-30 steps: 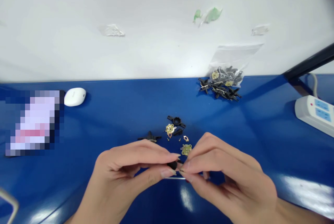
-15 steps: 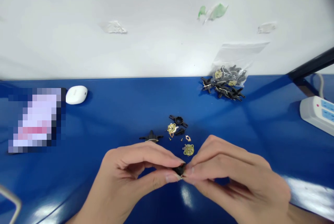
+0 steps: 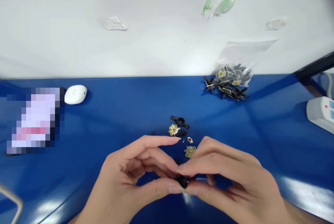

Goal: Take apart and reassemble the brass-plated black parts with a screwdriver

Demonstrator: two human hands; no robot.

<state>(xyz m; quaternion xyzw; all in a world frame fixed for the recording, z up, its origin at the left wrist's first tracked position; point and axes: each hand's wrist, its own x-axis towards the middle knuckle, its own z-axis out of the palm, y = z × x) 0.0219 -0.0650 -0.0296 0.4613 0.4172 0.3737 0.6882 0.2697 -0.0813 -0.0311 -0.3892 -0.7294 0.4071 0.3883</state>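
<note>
A small black plastic part (image 3: pixel 182 181) is held low over the table between both hands, mostly covered by fingers. My left hand (image 3: pixel 138 172) pinches it from the left with the thumb and a fingertip, its index finger lifted and stretched out. From the right, the thumb and fingers of my right hand (image 3: pixel 232 175) close on the same part. Just beyond the fingertips lie a brass-coloured disc (image 3: pixel 190 151), a small copper-coloured contact (image 3: pixel 190 140), a second metal disc (image 3: pixel 173 129) and a tiny screw (image 3: pixel 183 141). Behind them is a black two-armed frame (image 3: pixel 180 121).
Black parts (image 3: pixel 227 90) are piled at the back right, against a clear plastic bag (image 3: pixel 235 67) with more parts. A power strip (image 3: pixel 320 111) stands at the right edge. On the left are a white case (image 3: pixel 75 94) and a pixelated phone-like device (image 3: pixel 36 119).
My left index finger has lifted off the black part and stretched forward, now hiding most of another black piece behind it. The held part has tilted and shifted slightly towards me.
</note>
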